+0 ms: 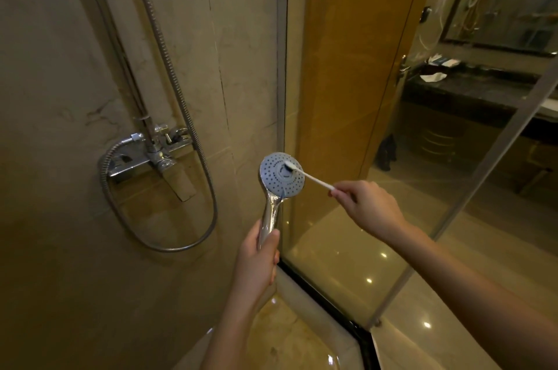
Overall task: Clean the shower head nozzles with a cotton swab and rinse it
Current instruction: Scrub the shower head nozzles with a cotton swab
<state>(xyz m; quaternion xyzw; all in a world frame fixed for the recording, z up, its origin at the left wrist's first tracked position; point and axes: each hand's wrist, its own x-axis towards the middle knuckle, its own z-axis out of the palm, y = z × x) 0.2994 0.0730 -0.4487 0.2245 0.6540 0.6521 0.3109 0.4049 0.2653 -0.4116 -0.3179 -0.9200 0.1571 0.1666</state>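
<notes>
**At the shower head face: swab tip on the centre hub**

At the middle of the spray face, the tip of the cotton swab (312, 178) touches the grey centre hub of the shower head (282, 175). The surrounding rings of nozzles lie just beside that tip.

The swab's long axis runs from the hub down and to the right of the shower head, ending in the right hand (367, 206), which pinches the far end between fingertips. The head's own axis runs from the round face down its chrome handle to the left hand (259, 264), which is wrapped round the handle's lower part, directly below the face. The face is tilted toward the camera.

Judgement: the working hand is the right one. The next stroke needs only a short outward shift of the tip from hub to nozzle rings.

Count: one shower head, one cotton swab, two hands. Left of the shower head there is one metal hose (193, 134) and one wall mixer tap (151, 155). No water is seen running.
</notes>
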